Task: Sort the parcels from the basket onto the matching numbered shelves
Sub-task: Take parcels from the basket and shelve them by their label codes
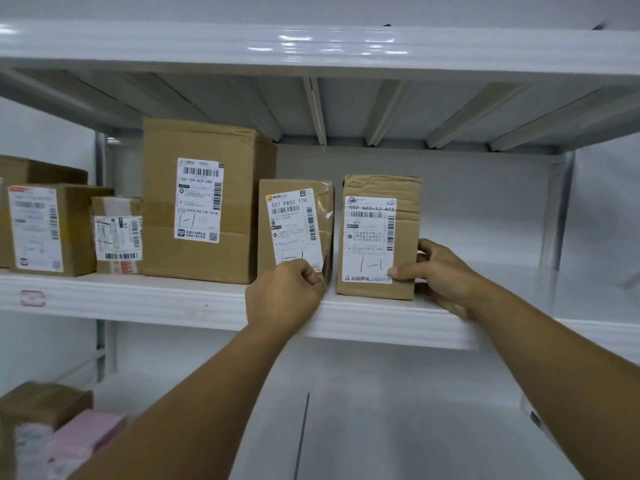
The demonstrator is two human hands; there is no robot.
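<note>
Two small brown parcels stand upright side by side on the white middle shelf [173, 299], both with "1-1" handwritten on their labels. My left hand [284, 292] grips the lower front corner of the left parcel [294, 216], labelled 507 P802 T70. My right hand [440, 275] holds the right parcel [381, 233], labelled 502 602-12 815, with the thumb on its front label and the fingers round its right side. A narrow gap separates the two parcels. The basket is out of view.
A tall brown box [204, 199] marked "1-1" stands just left of my parcels, with several smaller boxes [52, 230] further left. The shelf stretches bare to the right. On the lower shelf at bottom left lie a brown parcel [45, 400] and a pink package [83, 438].
</note>
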